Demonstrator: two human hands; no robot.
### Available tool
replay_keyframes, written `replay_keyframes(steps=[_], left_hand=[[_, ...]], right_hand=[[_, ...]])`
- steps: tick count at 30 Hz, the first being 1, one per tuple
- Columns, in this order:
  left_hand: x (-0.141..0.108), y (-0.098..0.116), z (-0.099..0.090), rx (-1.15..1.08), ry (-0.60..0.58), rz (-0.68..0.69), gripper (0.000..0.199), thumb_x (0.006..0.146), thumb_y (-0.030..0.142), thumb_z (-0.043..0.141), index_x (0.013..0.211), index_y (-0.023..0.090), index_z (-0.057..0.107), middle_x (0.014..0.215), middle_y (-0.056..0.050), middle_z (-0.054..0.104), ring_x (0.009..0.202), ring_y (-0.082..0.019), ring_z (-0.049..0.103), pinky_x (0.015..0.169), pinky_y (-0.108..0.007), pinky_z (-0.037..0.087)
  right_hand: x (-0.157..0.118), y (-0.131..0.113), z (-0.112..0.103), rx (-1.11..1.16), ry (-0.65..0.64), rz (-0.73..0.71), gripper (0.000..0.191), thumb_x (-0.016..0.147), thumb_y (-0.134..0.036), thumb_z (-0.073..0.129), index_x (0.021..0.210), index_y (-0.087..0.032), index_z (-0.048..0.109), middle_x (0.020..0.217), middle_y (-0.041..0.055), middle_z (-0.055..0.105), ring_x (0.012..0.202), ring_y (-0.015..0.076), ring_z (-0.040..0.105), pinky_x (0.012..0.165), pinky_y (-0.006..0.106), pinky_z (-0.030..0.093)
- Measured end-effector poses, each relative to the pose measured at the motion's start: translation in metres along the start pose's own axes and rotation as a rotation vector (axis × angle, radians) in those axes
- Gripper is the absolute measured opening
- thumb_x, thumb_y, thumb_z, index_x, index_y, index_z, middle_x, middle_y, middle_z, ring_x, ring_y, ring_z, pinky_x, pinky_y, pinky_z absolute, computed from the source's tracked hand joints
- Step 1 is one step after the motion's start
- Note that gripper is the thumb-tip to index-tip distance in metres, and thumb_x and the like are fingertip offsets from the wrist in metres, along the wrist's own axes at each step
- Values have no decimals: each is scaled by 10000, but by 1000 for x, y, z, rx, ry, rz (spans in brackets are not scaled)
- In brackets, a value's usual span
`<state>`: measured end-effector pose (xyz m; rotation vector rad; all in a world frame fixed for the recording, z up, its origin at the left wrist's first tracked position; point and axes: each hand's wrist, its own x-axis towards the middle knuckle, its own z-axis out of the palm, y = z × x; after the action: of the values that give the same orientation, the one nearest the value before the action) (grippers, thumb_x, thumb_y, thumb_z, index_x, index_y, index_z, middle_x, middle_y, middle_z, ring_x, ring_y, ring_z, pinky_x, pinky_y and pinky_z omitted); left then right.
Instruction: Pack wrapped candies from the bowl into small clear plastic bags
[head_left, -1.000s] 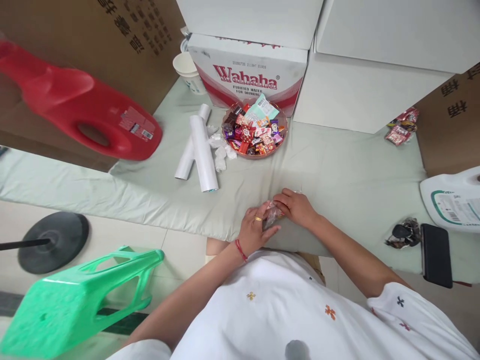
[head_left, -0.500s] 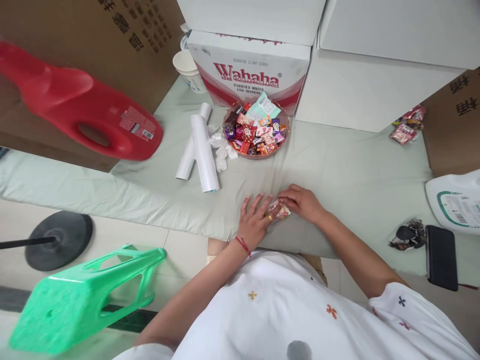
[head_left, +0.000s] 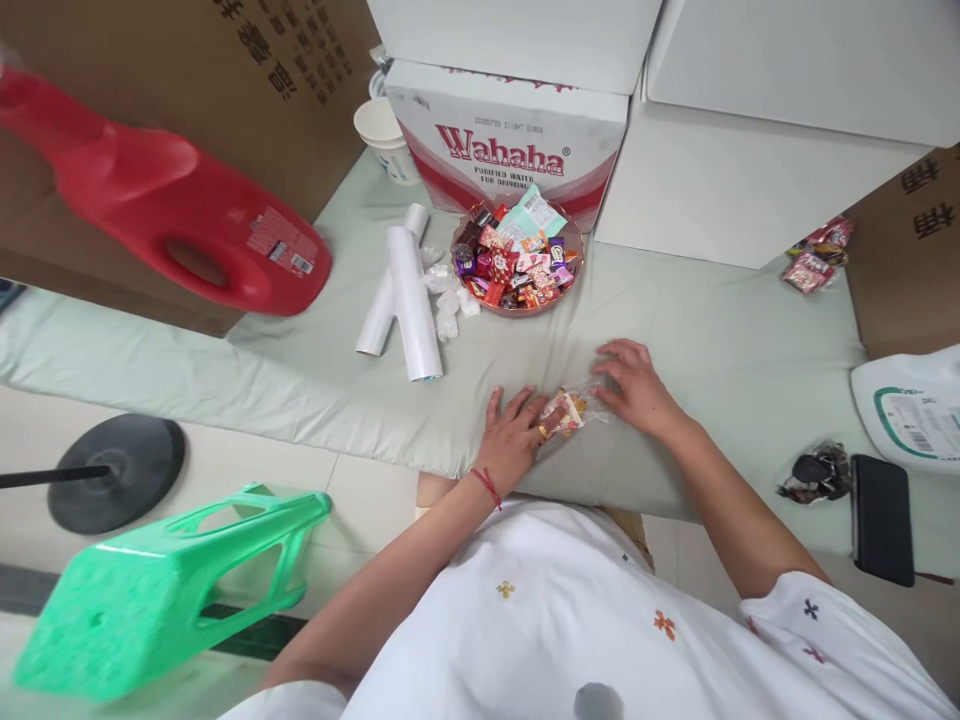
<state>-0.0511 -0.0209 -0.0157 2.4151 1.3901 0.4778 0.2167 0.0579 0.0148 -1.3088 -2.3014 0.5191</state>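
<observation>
A small snack packet (head_left: 562, 413) with red and tan printing and clear film lies on the cloth close to the front edge. My left hand (head_left: 511, 437), palm down with a red string at the wrist, holds the packet's left end against the cloth; its thumb is partly hidden. At the packet's right end, clear film reaches toward my right hand (head_left: 636, 385), whose fingers are curved and apart. Farther back stands a round dish (head_left: 517, 311) heaped with wrapped candies and a pale green sachet.
Two white rolls (head_left: 415, 310) lie crossed left of the dish, beside crumpled clear wrappers (head_left: 448, 310). Behind is a Wahaha carton (head_left: 510, 150). A red jug (head_left: 187, 220) stands left. At right are a phone (head_left: 883, 520), a dark crumpled item (head_left: 817, 472) and a white bottle (head_left: 911, 405).
My right hand has moved right and slightly back, its fingers spreading from the packet. More of the packet and its clear film now shows. My left hand stays nearly in place.
</observation>
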Motion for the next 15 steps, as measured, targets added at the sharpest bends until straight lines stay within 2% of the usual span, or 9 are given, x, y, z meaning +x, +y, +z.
replay_keyframes(steps=[2, 3, 5, 7, 9, 12, 13, 15], left_hand=[[1, -2, 0, -64, 16, -30, 621, 960, 74, 486, 1520, 339, 526, 1443, -98, 654, 1438, -309, 504, 1240, -676, 221], [2, -3, 0, -102, 33, -51, 621, 954, 64, 469, 1524, 302, 520, 1427, -106, 661, 1421, -288, 520, 1246, -638, 248], [2, -7, -1, -169, 83, -102, 613, 924, 53, 462, 1509, 223, 528, 1380, -120, 679, 1386, -263, 541, 1242, -564, 310], [2, -10, -3, -185, 133, -162, 571, 889, 89, 512, 1451, 169, 577, 1378, -141, 660, 1409, -288, 496, 1229, -543, 344], [2, -12, -6, -163, 154, -205, 502, 864, 177, 593, 1363, 156, 646, 1434, -160, 594, 1478, -347, 388, 1225, -577, 340], [2, -11, -15, -174, 122, -229, 358, 835, 300, 676, 1166, 179, 738, 1494, -152, 517, 1536, -405, 269, 1226, -632, 306], [2, -9, -19, -201, 102, -234, 303, 830, 314, 687, 1096, 182, 750, 1492, -148, 522, 1530, -408, 284, 1221, -630, 310], [3, -5, -26, -286, 62, -253, 215, 825, 311, 690, 987, 178, 738, 1437, -150, 583, 1452, -386, 420, 1187, -590, 367]], right_hand=[[-2, -19, -2, -6, 77, -16, 235, 975, -316, 610, 1167, -230, 714, 1268, 156, 621, 1290, 363, 468, 1080, 614, 435], [-5, -29, -2, 2, 74, -51, 252, 987, -301, 590, 1204, -247, 707, 1247, 145, 634, 1264, 349, 487, 1073, 604, 444], [-10, -47, 4, 37, -23, -174, 268, 1000, -276, 574, 1234, -277, 705, 1242, 117, 663, 1238, 322, 515, 1062, 567, 467], [-14, -58, 14, 61, -97, -243, 275, 1009, -239, 559, 1231, -277, 716, 1261, 107, 678, 1216, 301, 538, 1034, 530, 496], [-17, -60, 26, 95, -92, -221, 269, 1013, -218, 555, 1209, -266, 733, 1250, 110, 690, 1166, 284, 559, 991, 504, 519], [-18, -54, 36, 189, -28, -173, 242, 1014, -222, 573, 1177, -265, 746, 1201, 103, 706, 1091, 260, 577, 953, 480, 527], [-18, -51, 36, 219, -15, -172, 239, 1014, -221, 575, 1174, -267, 746, 1193, 99, 707, 1082, 254, 581, 947, 472, 526], [-18, -48, 36, 259, -4, -168, 243, 1018, -219, 571, 1182, -271, 743, 1188, 95, 704, 1078, 246, 587, 941, 457, 526]])
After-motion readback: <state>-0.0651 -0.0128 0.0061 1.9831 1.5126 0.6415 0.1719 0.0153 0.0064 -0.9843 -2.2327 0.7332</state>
